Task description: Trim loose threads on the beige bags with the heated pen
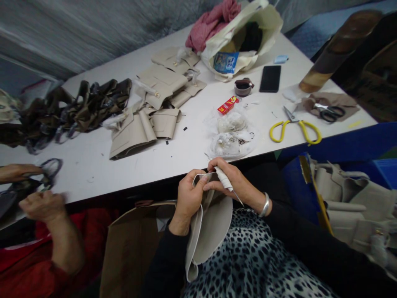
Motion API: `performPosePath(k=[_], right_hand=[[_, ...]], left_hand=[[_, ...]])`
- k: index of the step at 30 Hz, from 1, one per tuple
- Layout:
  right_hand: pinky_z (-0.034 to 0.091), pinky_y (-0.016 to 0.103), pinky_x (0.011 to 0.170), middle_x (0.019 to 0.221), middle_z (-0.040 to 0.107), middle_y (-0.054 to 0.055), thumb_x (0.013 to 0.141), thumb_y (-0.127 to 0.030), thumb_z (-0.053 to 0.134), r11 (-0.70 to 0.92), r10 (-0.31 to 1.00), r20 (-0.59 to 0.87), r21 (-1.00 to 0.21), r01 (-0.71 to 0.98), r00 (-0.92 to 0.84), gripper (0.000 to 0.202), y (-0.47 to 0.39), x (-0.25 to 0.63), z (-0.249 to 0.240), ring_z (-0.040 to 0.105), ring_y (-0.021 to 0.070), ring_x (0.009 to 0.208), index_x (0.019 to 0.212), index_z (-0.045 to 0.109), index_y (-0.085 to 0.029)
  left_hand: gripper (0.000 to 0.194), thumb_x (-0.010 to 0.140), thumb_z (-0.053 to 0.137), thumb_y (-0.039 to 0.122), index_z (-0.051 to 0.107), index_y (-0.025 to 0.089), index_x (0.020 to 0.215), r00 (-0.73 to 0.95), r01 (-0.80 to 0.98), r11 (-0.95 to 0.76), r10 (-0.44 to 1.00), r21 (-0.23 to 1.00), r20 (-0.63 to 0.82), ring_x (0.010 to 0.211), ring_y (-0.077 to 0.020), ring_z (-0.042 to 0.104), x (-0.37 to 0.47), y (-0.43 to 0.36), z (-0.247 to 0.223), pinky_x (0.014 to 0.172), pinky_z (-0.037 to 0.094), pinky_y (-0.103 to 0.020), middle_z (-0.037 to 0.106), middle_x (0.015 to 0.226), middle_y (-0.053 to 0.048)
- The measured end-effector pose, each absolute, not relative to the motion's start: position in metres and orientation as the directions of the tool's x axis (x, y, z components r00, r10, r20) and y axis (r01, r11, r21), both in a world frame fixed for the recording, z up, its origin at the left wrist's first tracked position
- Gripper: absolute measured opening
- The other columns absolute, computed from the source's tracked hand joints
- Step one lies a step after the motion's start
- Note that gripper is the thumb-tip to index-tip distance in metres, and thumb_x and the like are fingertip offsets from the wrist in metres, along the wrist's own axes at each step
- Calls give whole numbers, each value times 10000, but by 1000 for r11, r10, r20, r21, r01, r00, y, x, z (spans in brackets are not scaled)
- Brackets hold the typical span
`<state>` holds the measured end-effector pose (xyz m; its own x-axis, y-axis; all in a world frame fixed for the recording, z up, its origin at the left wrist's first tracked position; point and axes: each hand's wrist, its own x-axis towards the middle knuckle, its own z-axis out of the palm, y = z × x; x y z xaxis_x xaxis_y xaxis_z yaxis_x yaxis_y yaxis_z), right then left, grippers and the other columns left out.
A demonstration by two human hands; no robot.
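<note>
Above my lap hangs a light beige piece (pixel 214 227) with pale edges, folded open. My left hand (pixel 190 194) grips its upper edge, fingers closed. Close on the right, my right hand (pixel 232 180) is closed round a white-wrapped tool (pixel 223 179); a thin metal shaft sticks out of its lower end. The fingertips of both hands nearly meet at the piece's upper edge. A pale cord loops by my left thumb. What lies between the fingertips is too small to tell.
Beige pieces (pixel 133 134) and dark pieces (pixel 77 107) cover the white table's left. Yellow-handled scissors (pixel 296 126), black-handled scissors (pixel 330 111), a phone (pixel 270 78) and a plastic bag (pixel 231 140) lie right. A co-worker's hands (pixel 43 205) are at left; a filled crate (pixel 310 194) stands right.
</note>
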<state>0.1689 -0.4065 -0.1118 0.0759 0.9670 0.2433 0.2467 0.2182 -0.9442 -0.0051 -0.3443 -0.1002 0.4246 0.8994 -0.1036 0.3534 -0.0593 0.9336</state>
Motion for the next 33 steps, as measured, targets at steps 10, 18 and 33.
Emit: performPosePath(k=[10, 18, 33], right_hand=[[383, 270, 682, 861, 527, -45, 883, -614, 815, 255, 965, 262, -943, 215, 7, 486, -419, 175, -100, 473, 146, 736, 1023, 528, -248], [373, 257, 664, 836, 517, -45, 923, -597, 779, 248, 963, 263, -949, 193, 55, 427, -435, 176, -92, 470, 138, 733, 956, 558, -233], [476, 313, 779, 924, 744, 9, 995, -468, 742, 110, 944, 213, -922, 371, 251, 206, -478, 173, -95, 681, 200, 851, 997, 749, -262]], left_hand=[[100, 829, 754, 283, 775, 194, 788, 510, 301, -68, 855, 951, -100, 750, -202, 672, 1, -354, -80, 765, 503, -309, 759, 778, -20], [89, 834, 746, 246, 793, 198, 776, 577, 267, -56, 809, 962, -113, 769, -211, 683, 4, -359, -77, 766, 507, -308, 767, 784, -26], [361, 955, 709, 532, 713, 186, 1058, 620, 105, 78, 775, 991, -126, 750, -208, 701, 13, -372, -68, 746, 542, -313, 775, 834, -62]])
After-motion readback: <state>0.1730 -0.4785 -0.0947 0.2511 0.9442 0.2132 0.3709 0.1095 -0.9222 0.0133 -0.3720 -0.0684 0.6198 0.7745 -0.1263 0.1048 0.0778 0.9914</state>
